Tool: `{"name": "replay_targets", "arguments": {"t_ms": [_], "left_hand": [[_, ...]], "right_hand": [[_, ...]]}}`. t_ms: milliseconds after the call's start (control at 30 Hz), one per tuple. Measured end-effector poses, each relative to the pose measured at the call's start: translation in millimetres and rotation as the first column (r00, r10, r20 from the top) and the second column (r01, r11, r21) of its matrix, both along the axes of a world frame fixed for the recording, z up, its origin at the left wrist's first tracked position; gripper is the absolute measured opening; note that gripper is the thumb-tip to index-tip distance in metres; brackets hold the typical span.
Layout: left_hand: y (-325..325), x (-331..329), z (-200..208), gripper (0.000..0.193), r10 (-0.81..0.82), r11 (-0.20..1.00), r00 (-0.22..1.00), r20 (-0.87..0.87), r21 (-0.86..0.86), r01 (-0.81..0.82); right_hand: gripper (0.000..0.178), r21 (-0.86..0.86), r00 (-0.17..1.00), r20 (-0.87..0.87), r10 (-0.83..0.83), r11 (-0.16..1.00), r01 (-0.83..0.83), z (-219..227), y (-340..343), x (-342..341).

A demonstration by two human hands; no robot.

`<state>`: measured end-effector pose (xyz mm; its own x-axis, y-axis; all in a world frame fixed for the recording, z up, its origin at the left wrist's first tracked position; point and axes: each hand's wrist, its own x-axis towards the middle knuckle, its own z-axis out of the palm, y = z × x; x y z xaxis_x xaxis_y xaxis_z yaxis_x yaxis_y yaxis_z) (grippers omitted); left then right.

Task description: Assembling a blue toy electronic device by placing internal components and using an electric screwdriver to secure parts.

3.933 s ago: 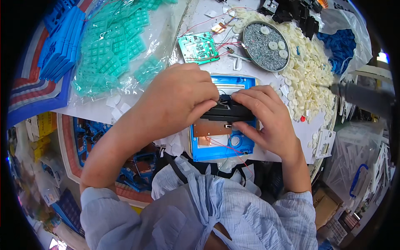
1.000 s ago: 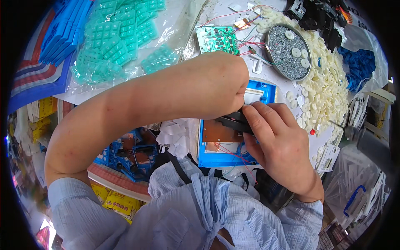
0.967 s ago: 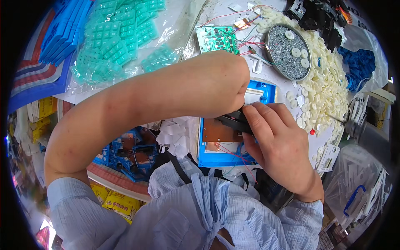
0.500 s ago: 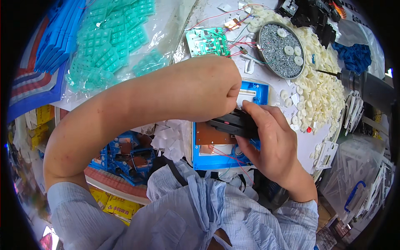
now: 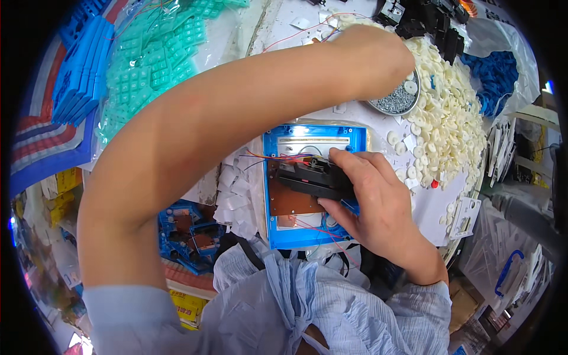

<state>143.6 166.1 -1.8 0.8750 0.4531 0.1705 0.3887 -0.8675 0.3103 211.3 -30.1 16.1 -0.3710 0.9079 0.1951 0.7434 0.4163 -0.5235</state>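
My right hand [image 5: 378,201] grips a black plastic mechanism [image 5: 313,179] with thin red and blue wires, tilted over an open blue plastic case [image 5: 271,234]. Inside that case a brown circuit board [image 5: 290,199] shows beneath the mechanism. My left arm stretches across the table, and my left hand [image 5: 378,62] is over the round metal tin of small screws [image 5: 393,105]. Its fingers are turned away and hidden, so I cannot see whether they hold anything. A few white discs [image 5: 410,87] lie on the screws.
White plastic discs [image 5: 447,130] are heaped beside the tin. Green keypad sheets [image 5: 160,65] and stacked blue panels [image 5: 83,74] lie left. A dark powered screwdriver [image 5: 520,216] hangs at right. Black mechanisms [image 5: 435,23] are piled at the back; blue parts [image 5: 195,234] sit lower left.
My left hand has left the mechanism and moved right and away to the screw tin. The right hand keeps its hold, slightly shifted left. The powered screwdriver now appears lower in view.
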Motion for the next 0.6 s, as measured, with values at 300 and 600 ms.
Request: {"name": "replay_targets", "arguments": {"t_ms": [300,600], "left_hand": [[1.1,25.7,-30.6,0.02,-0.225,0.97,0.957,-0.182,0.055,0.238],[-0.8,33.6,-31.7,0.018,-0.211,0.948,0.964,-0.164,0.206,0.243]], "right_hand": [[0.045,0.743,0.882,-0.363,-0.302,0.477,0.469,81.4,-82.8,96.5],[0.056,0.557,0.706,-0.683,-0.19,0.489,0.671,111.9,-39.5,209.6]]}}
